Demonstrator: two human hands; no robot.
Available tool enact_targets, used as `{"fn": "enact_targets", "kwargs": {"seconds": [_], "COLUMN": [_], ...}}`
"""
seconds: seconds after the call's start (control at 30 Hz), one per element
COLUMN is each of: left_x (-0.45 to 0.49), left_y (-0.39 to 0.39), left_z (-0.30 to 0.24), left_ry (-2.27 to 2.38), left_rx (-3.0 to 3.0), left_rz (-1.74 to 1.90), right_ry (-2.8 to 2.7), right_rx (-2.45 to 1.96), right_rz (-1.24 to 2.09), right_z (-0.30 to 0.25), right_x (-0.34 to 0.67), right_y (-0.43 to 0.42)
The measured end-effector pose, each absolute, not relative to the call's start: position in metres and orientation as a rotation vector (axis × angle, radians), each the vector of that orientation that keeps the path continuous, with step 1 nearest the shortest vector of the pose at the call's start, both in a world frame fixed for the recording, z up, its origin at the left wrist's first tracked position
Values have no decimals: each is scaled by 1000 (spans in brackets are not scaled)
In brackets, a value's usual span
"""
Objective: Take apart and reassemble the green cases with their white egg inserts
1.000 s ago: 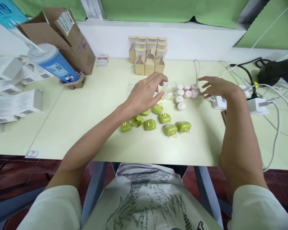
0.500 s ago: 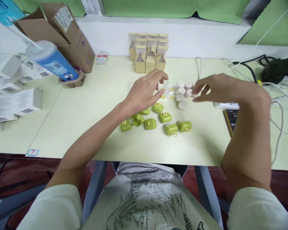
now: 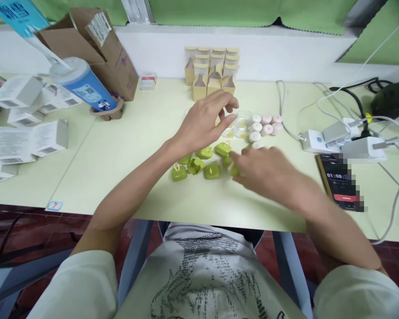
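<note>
My left hand (image 3: 208,117) hovers over the clear plastic trays (image 3: 243,124) with yellow spots, fingers curved, thumb apart, nothing visibly held. It covers part of the trays. My right hand (image 3: 264,170), smeared by motion, is over the right side of the small green cases with yellow loops. Its fingertips are at a partly hidden green case (image 3: 233,170); I cannot tell whether they grip it. Other cases lie to the left, among them a green case (image 3: 213,171) and an open-looking green piece (image 3: 196,165). Several small whitish-pink round pieces (image 3: 266,129) stand in rows beside the trays.
Open cream boxes (image 3: 200,88) stand against the wall. On the left are a cardboard box (image 3: 119,66), a blue canister (image 3: 86,84) and white boxes (image 3: 13,144). A phone (image 3: 335,177), a power strip (image 3: 314,141) and loose cables lie on the right.
My right hand has moved left and nearer to me, from beside the round pieces to the green cases. My left hand stays over the trays. The view has shifted slightly.
</note>
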State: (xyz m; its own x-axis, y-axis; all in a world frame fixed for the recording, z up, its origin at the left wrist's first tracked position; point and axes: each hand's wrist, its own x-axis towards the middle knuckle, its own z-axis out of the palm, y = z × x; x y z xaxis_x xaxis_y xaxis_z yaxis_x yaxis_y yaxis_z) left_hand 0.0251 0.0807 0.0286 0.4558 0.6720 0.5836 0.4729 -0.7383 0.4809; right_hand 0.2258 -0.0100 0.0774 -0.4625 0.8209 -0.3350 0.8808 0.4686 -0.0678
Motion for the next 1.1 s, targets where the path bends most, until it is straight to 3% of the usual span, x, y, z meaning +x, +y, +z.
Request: {"fn": "enact_targets", "kwargs": {"seconds": [0.07,0.13,0.23,0.4,0.47,0.57,0.8,1.1], "left_x": [23,21,21,24,25,26,29,34], "left_y": [84,84,81,82,86,88,82,97], "left_z": [32,36,39,29,24,17,12,3], "left_ry": [850,751,835,1088,980,894,943,923], "left_rx": [2475,2531,2659,2672,2648,2609,2615,2681], "left_rz": [1194,1162,1161,1325,1421,1553,1640,1558], "right_ry": [2653,2892,3073,3138,3200,3270,3317,3222], "right_rx": [1587,1718,1786,1669,1771,2024,2109,2106], "right_rz": [-495,-1091,-1680,-2022,-1872,-1395,-525,-470], "right_z": [100,109,95,65,60,55,55,64], "right_x": [251,273,286,254,241,231,227,227], "right_y": [8,27,49,55,51,46,40,41]}}
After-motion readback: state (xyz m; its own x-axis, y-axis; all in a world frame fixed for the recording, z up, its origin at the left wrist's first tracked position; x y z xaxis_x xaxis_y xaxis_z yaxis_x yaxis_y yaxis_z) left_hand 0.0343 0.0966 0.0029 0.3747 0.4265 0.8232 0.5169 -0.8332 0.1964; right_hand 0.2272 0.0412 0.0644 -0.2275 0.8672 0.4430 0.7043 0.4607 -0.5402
